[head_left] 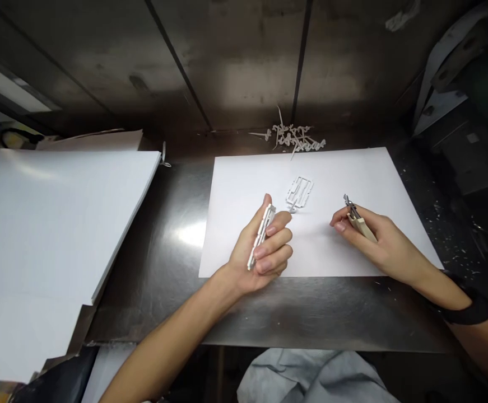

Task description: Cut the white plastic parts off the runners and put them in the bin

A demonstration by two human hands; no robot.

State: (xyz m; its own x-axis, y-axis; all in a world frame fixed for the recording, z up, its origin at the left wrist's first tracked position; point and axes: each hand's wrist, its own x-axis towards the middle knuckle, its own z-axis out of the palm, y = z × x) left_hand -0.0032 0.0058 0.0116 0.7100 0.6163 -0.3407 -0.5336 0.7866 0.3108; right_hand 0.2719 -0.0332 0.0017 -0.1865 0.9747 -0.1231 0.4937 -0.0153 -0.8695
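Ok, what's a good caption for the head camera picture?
Left hand holding slim white plastic piece, right hand holding cream-handled metal tool, above white paper.

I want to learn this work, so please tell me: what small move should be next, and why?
Probably bring the pliers in the right hand to the white plastic piece in the left hand. Both are held but apart, and the thin scraps behind the paper suggest trimming.

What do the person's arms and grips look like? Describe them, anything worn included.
The left grip and right grip are ungloved human hands. The left forearm is bare for most of its visible length. The right forearm wears a wide black band near the wrist.
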